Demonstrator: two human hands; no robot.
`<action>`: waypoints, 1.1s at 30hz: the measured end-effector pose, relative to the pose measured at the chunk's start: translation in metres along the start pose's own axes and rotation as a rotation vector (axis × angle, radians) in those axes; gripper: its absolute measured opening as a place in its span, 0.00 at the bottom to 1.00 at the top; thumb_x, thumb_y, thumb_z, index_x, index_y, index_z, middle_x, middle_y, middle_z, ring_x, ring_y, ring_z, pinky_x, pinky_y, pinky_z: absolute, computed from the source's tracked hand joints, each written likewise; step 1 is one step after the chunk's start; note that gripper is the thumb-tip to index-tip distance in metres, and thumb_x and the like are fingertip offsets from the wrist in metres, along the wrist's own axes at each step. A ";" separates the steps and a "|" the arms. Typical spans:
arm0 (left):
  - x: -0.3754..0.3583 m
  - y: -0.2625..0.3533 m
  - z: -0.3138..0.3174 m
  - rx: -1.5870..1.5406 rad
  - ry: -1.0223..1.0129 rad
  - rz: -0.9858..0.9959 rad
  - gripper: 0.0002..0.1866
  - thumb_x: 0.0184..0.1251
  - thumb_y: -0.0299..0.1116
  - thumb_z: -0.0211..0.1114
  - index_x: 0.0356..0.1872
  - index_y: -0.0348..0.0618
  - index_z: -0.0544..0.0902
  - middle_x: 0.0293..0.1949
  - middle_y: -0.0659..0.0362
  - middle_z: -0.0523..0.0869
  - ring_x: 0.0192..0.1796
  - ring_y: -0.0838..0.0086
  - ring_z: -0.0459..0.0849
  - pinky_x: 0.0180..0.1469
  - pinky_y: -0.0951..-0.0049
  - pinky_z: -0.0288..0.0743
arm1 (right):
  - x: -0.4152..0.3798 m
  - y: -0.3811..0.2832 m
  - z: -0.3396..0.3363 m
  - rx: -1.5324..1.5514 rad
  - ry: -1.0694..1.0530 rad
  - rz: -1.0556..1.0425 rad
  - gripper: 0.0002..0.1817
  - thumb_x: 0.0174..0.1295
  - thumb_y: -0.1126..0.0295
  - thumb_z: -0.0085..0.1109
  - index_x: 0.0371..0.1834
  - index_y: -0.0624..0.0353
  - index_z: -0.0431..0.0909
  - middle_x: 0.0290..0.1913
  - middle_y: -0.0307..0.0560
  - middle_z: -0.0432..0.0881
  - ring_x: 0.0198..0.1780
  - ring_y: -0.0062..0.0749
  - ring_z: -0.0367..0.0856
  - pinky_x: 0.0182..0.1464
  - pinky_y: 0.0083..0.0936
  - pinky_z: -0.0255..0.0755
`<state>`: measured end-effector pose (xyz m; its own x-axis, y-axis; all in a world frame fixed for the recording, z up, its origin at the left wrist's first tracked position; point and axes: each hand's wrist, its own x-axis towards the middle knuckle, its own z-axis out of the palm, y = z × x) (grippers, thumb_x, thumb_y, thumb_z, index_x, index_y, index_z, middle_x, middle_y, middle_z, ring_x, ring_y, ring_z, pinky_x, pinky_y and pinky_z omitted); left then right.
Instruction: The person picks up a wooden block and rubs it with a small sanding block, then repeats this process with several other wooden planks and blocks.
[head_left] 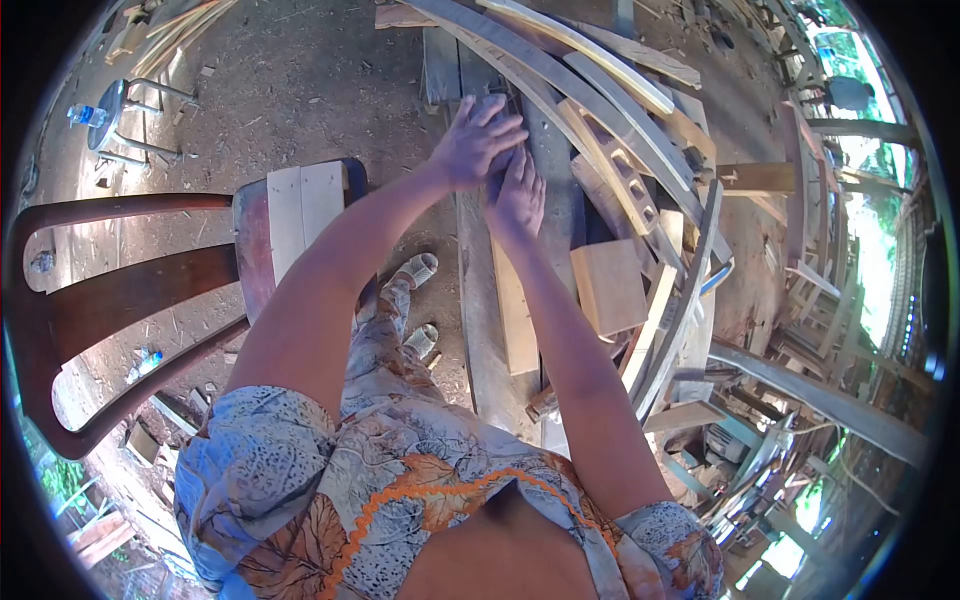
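My left hand curls over a dark block-like thing, most of which is hidden under the fingers, so its exact kind cannot be made out. Just nearer to me, my right hand lies against the same dark block, its fingers extended along it. Both hands are close together, above a long wooden bench. Out from under my right wrist runs a pale board, lying lengthwise on the bench.
Curved wooden pieces are stacked right of the hands, beside a pale wood block. To the left stands a dark wooden chair with pale boards on its seat. A metal stool holds a plastic bottle.
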<state>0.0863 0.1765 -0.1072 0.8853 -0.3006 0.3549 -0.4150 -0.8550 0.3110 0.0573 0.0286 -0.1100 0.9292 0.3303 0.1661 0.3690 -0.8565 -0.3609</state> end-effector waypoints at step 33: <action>0.044 -0.038 -0.001 -0.034 -0.113 -0.014 0.24 0.68 0.45 0.57 0.64 0.60 0.78 0.72 0.66 0.68 0.78 0.65 0.55 0.77 0.42 0.34 | 0.062 -0.015 0.002 -0.039 -0.083 0.147 0.39 0.68 0.57 0.51 0.75 0.69 0.50 0.74 0.63 0.58 0.75 0.54 0.57 0.76 0.49 0.47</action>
<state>0.1410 0.1961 -0.1024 0.9082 -0.3362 0.2492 -0.4077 -0.8453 0.3454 0.1097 0.0627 -0.0967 0.9722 0.2310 0.0371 0.2296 -0.9120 -0.3400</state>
